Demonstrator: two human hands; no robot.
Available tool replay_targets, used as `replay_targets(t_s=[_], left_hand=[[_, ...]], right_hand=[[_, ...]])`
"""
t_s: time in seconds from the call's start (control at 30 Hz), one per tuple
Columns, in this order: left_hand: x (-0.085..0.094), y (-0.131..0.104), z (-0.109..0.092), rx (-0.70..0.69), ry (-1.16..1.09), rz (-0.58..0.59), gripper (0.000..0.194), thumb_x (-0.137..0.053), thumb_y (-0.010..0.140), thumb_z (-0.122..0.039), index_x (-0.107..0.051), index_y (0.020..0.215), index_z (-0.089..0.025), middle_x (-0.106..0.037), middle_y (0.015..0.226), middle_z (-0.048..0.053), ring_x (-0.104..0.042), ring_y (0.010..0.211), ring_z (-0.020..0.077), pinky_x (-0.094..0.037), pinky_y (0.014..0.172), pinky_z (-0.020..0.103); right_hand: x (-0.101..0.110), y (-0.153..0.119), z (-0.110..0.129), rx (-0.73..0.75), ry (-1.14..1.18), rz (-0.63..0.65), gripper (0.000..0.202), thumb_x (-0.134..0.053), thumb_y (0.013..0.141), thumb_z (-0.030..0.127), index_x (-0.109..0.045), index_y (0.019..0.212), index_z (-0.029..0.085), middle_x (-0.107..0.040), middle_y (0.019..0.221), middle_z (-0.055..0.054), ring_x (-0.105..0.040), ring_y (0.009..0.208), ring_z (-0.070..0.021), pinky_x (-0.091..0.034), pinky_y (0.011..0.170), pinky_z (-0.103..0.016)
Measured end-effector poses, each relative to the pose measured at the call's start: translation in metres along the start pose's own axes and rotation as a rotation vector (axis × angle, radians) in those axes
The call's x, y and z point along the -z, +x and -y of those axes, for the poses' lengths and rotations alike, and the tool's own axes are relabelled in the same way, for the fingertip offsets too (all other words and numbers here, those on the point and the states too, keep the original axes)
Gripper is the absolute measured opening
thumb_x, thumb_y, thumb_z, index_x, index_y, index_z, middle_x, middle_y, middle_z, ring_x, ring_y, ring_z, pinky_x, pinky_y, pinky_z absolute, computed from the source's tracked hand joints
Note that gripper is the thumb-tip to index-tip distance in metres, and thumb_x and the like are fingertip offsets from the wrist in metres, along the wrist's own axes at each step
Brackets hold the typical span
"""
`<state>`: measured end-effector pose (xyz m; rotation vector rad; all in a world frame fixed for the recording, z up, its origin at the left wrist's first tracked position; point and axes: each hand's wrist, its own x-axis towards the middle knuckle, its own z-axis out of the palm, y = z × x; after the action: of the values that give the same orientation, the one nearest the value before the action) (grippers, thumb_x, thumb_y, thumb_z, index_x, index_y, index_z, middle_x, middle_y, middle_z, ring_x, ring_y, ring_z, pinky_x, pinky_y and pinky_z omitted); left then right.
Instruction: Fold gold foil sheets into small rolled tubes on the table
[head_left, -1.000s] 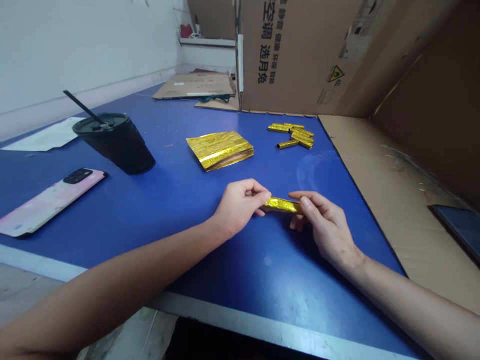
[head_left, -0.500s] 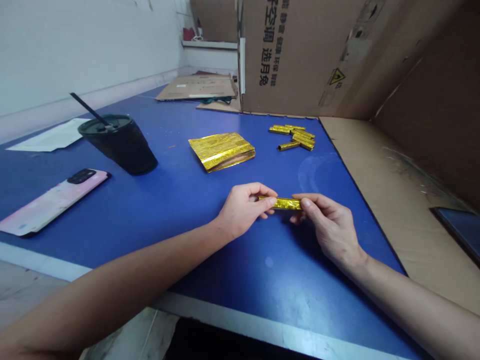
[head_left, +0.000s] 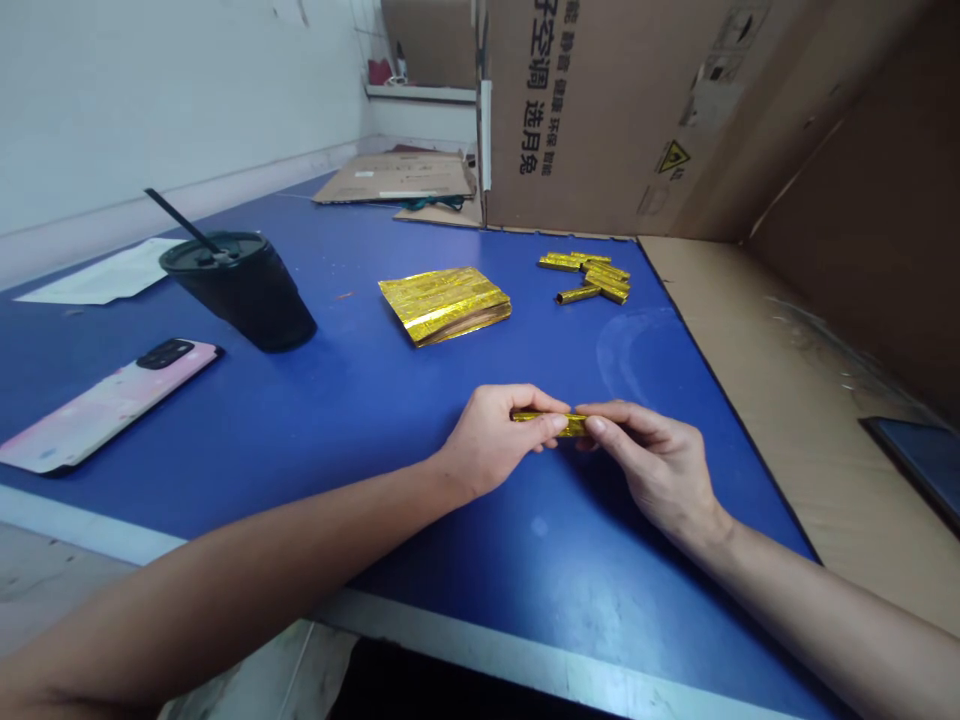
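A narrow folded strip of shiny gold paper (head_left: 574,426) is held level just above the blue table. My left hand (head_left: 501,440) pinches it between thumb and fingers, and its left end shows inside the grip. At the strip's right end, my right hand (head_left: 660,458) pinches it too, with the two hands' fingertips close together. Beyond them lies a stack of flat gold paper sheets (head_left: 446,300). Several small folded gold pieces (head_left: 606,280) form a loose pile behind, to the right.
A black cup with a straw (head_left: 251,295) and a pink phone (head_left: 112,405) stand and lie at the left of the blue table (head_left: 345,400), near a white paper (head_left: 97,273). A large cardboard box (head_left: 600,120) rises behind; flat cardboard (head_left: 397,177) lies beside it.
Both hands have moved slightly nearer to me, and their fingertips have come closer together along the gold strip. Less of the strip shows between them.
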<state>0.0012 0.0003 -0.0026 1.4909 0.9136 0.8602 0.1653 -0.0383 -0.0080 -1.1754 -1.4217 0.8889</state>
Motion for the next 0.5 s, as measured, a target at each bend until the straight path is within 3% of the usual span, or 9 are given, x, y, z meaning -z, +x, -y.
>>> replay_targets(t_s=[0.23,0.5], left_hand=[[0.0004,0.0007,0.0022,-0.013,0.025,-0.03,0.019,-0.057,0.073,-0.023,-0.063,0.089,-0.013,-0.063,0.069,0.001,-0.055,0.055,0.0072,-0.047,0.056,0.02],[-0.0008,-0.0031,-0.0005,-0.075,0.066,-0.049,0.018,-0.058,0.072,-0.024,-0.064,0.086,-0.014,-0.063,0.07,0.001,-0.053,0.055,0.0072,-0.045,0.057,0.02]], right_hand=[[-0.0022,0.0011,-0.002,-0.029,0.075,-0.015,0.028,-0.065,0.069,0.03,-0.062,0.095,0.02,-0.065,0.069,-0.001,-0.059,0.057,-0.0123,-0.051,0.057,-0.026],[-0.0022,-0.0003,-0.0039,-0.014,0.036,-0.025,0.019,-0.064,0.07,0.03,-0.065,0.086,0.02,-0.067,0.07,-0.002,-0.06,0.059,-0.0136,-0.051,0.059,-0.027]])
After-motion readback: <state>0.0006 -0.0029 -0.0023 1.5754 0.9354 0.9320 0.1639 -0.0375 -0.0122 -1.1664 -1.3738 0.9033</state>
